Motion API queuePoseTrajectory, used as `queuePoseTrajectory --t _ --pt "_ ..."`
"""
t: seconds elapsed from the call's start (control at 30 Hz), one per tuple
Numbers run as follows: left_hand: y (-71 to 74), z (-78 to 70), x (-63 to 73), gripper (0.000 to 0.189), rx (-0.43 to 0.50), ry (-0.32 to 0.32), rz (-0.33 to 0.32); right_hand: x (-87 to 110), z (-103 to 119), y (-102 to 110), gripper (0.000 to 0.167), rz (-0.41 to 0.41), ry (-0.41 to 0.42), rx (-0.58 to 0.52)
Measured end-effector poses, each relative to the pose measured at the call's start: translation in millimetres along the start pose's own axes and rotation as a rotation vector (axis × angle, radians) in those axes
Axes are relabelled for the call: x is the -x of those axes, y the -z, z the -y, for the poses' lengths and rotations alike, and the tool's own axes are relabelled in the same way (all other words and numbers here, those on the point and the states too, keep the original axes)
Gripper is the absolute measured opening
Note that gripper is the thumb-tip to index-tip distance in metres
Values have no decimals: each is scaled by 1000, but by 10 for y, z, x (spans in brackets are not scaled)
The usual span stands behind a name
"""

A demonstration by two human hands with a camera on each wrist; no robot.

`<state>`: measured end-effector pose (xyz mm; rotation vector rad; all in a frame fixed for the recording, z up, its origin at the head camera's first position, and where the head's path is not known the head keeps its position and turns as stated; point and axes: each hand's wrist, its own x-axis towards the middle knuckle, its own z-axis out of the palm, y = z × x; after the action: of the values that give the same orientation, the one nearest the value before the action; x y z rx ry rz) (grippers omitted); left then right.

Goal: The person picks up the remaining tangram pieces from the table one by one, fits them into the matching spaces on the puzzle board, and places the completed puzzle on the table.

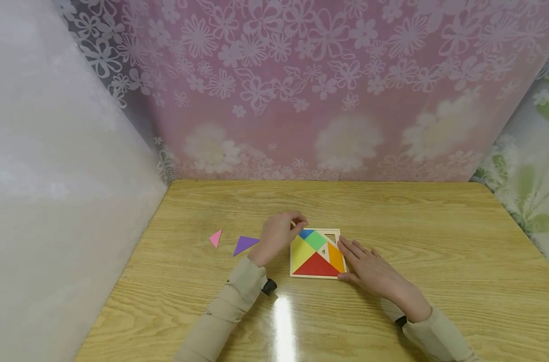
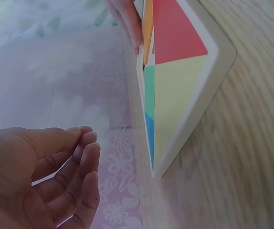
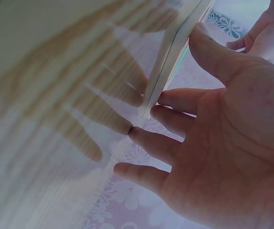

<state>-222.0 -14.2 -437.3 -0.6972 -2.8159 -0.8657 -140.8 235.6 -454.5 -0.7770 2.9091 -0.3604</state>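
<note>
A square tangram tray (image 1: 317, 277) lies on the table with yellow (image 1: 301, 252), red (image 1: 317, 266), orange (image 1: 336, 258), green (image 1: 316, 241) and blue (image 1: 305, 233) pieces set in it. Bare recess shows at its far right corner and beside the orange piece. My left hand (image 1: 278, 234) hovers by the far left corner, near the blue piece. In the left wrist view its thumb meets the curled index fingertip, with nothing visible between them. The right hand (image 1: 369, 269) lies along the tray's right edge, fingers extended, thumb at the near corner.
Left of the tray, a purple triangle (image 1: 245, 245) lies partly behind the left wrist. A smaller pink triangle (image 1: 216, 238) is farther left. The wooden table (image 1: 202, 201) ends at a flowered pink curtain (image 1: 274, 100) at the back.
</note>
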Motion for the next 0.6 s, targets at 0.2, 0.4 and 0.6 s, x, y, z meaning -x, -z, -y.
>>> queuePoseTrajectory --t 0.2,0.4,0.6 --pt "95 111 105 14 15 34 -28 48 83 -24 78 -10 -5 -9" --pt "262 257 259 14 54 55 -65 100 172 -41 78 -13 -14 -9" --pt "374 449 387 14 57 74 -121 126 219 -64 78 -19 -19 -2"
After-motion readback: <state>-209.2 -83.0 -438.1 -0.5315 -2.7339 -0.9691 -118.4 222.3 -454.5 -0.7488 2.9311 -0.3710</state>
